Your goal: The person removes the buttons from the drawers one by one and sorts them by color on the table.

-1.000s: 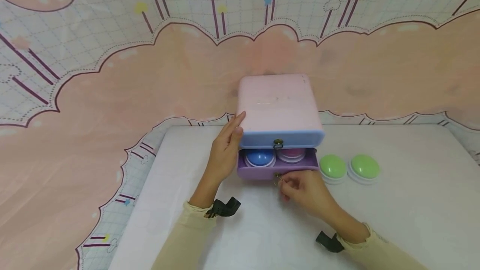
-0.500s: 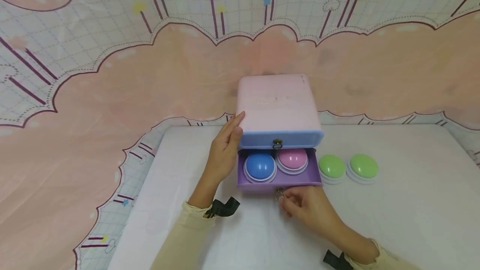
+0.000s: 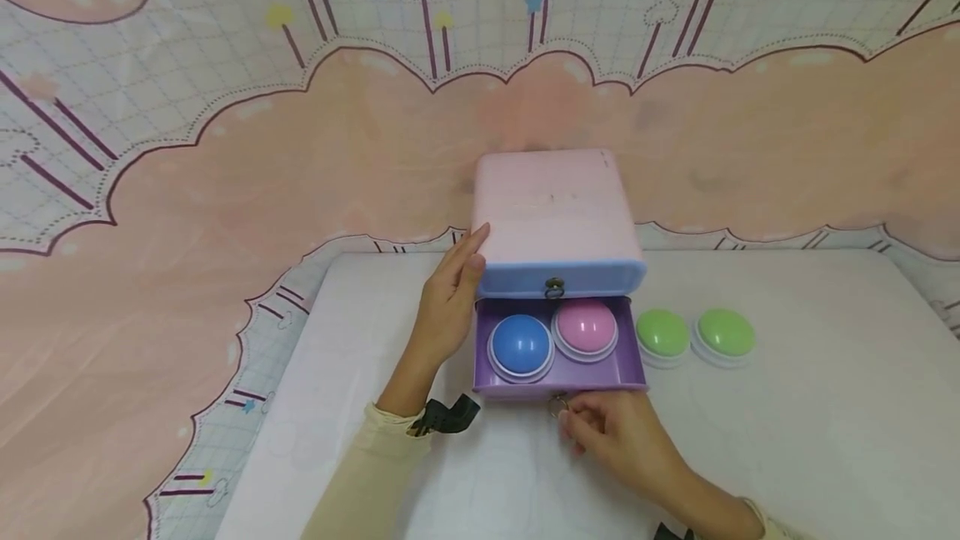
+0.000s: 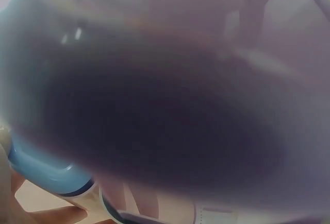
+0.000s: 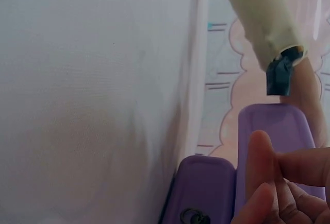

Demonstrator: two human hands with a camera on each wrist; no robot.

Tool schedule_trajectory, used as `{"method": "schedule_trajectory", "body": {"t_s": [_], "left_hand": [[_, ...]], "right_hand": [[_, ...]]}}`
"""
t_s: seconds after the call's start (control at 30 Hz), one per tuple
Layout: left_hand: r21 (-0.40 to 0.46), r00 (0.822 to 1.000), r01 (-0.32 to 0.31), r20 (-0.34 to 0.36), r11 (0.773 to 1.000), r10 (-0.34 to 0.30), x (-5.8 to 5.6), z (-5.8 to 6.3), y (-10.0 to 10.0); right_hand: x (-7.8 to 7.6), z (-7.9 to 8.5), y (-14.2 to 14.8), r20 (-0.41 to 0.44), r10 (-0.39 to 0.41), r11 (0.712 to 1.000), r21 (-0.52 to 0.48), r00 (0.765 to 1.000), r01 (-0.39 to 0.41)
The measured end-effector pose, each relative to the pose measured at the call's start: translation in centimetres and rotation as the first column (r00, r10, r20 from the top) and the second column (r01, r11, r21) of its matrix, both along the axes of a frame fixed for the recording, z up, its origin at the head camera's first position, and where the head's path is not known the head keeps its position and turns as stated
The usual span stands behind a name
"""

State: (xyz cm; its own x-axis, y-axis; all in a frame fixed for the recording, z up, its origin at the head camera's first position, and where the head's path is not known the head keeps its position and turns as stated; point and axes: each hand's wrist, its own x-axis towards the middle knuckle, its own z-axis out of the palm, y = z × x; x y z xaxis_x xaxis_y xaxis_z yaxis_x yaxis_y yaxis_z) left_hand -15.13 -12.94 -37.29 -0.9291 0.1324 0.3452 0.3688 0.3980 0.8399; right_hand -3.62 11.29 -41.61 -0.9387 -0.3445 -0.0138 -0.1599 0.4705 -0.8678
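A small chest with a pink top [image 3: 553, 207] and a blue upper drawer front [image 3: 510, 281] stands on the table. My left hand [image 3: 442, 307] rests against its left side, fingers straight. Below the blue front, a purple drawer [image 3: 630, 361] is pulled out. Inside lie a blue domed button [image 3: 521, 344] and a pink domed button [image 3: 586, 326], both on white bases. My right hand [image 3: 618, 436] pinches the ring pull [image 3: 557, 407] on the purple drawer's front. In the right wrist view, another purple drawer front [image 5: 206, 185] with its own ring sits beside the pulled-out one.
Two green domed buttons [image 3: 663, 333] on white bases lie side by side to the right of the chest on the white table [image 3: 817, 407]. Behind stands a patterned peach cloth [image 3: 375, 165]. A dark blur [image 4: 154, 116] fills most of the left wrist view.
My right hand has drawn the purple drawer outward toward me, bringing the blue and pink buttons into full view. My left hand has stayed against the chest's side.
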Motion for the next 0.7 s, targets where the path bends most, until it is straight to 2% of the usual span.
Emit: {"method": "schedule_trajectory", "body": {"t_s": [0.23, 0.4, 0.53, 0.63, 0.7], "left_hand": [[-0.015, 1.0, -0.005, 0.008, 1.0, 0.005, 0.0, -0.1, 0.0], [-0.015, 1.0, -0.009, 0.009, 1.0, 0.01, 0.0, 0.0, 0.0], [-0.013, 1.0, -0.006, 0.01, 1.0, 0.006, 0.0, 0.0, 0.0], [-0.02, 1.0, -0.005, 0.013, 1.0, 0.006, 0.0, 0.0, 0.0], [-0.025, 1.0, -0.007, 0.017, 1.0, 0.008, 0.0, 0.0, 0.0]], "right_hand": [[0.0, -0.2, 0.4, 0.024, 0.032, 0.999, 0.032, 0.999, -0.033], [-0.1, 0.0, 1.1, -0.06, 0.104, 0.99, 0.099, 0.993, -0.097], [0.1, 0.8, 1.7, -0.075, 0.124, 0.979, 0.174, 0.989, -0.11], [0.3, 1.9, 2.2, -0.072, 0.141, 0.969, 0.216, 0.987, -0.122], [0.5, 2.7, 2.5, -0.1, 0.156, 0.966, 0.223, 0.983, -0.131]]}}
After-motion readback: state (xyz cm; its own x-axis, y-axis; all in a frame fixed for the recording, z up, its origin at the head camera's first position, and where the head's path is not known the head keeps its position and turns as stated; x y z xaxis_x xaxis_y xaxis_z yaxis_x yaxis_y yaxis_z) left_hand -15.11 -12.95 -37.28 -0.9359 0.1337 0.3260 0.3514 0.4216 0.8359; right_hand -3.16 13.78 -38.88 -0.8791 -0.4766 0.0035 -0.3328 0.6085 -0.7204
